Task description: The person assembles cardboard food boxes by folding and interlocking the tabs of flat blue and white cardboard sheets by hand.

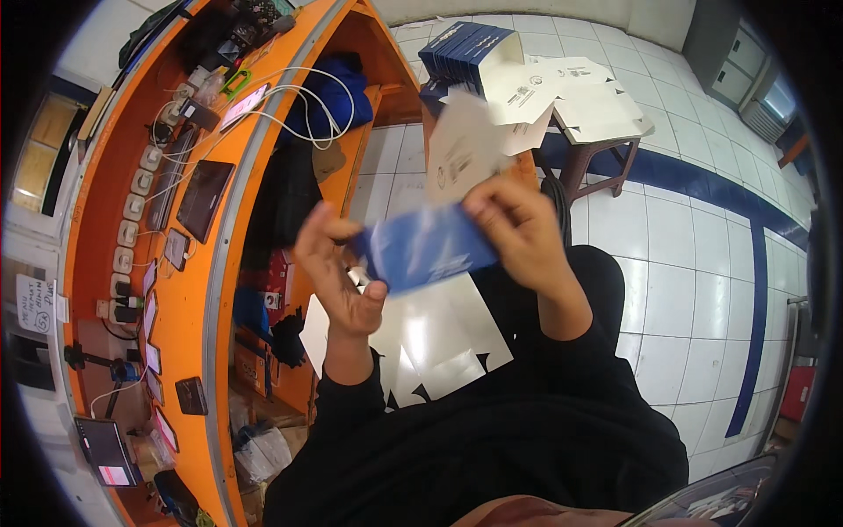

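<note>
A blue cardboard box [430,250], partly folded and smeared by motion, is held up in front of my chest. My right hand [522,233] pinches its upper right corner, thumb on the blue face. At the other end, my left hand [338,277] has its fingers curled round the left edge, with the thumb near the lower corner. A white flap [461,149] with dark print, also blurred, rises behind the box; I cannot tell whether it joins it. Below, white die-cut card sheets [439,338] lie across my lap.
A row of blue folded boxes [470,53] stands ahead, beside flat white cartons [597,105] on a brown stool [593,162]. Along the left runs an orange counter [215,290] with phones, a tablet [204,200], white cables [325,132] and power sockets [132,208].
</note>
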Demonstrator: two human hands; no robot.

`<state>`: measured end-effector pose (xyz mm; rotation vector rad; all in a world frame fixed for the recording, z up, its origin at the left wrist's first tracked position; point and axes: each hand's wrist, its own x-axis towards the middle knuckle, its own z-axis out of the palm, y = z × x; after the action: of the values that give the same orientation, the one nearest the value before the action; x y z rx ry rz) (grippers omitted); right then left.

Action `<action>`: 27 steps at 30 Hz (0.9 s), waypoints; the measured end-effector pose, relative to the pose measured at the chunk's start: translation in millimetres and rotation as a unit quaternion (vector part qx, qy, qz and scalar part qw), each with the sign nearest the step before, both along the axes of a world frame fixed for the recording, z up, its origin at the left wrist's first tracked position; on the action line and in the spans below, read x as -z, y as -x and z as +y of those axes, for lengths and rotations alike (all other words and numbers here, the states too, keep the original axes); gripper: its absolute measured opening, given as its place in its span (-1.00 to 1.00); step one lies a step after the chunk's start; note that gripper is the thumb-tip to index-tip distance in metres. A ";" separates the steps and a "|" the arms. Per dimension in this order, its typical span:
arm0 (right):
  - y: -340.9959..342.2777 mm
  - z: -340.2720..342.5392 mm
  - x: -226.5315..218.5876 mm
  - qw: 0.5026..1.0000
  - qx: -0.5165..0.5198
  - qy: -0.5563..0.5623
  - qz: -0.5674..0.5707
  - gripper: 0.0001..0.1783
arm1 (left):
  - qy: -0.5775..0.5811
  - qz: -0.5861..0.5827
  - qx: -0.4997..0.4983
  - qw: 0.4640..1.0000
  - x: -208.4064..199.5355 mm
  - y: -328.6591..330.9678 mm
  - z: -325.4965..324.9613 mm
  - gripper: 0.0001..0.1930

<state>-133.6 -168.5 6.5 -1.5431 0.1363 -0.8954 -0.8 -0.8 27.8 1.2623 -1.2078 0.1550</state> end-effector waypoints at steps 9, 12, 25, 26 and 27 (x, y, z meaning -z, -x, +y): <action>-10.5 -41.0 27.3 0.915 -0.045 -0.393 -0.077 -0.71 | -0.108 0.079 -0.064 0.989 10.7 -15.1 32.4 -0.41; -13.9 -59.2 42.8 0.933 0.355 -0.050 0.004 -0.64 | -0.235 0.051 -0.061 0.969 0.2 -4.7 28.8 -0.79; 33.4 -6.8 -24.4 0.985 -0.026 0.131 -0.107 -0.59 | -0.321 0.501 0.308 0.742 64.4 39.1 17.2 -0.37; 31.5 -5.6 -23.0 0.971 -0.125 0.183 -0.088 -0.61 | -0.293 0.544 0.276 0.736 68.4 48.2 14.9 -0.41; 30.0 -3.6 -20.8 0.944 -0.225 0.232 -0.067 -0.62 | -0.305 0.545 0.276 0.730 70.3 51.5 13.0 -0.42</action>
<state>-163.6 -172.1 27.3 -1.8342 -0.5436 -0.6843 -52.3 12.2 -42.5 1.1329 -0.4896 -1.3648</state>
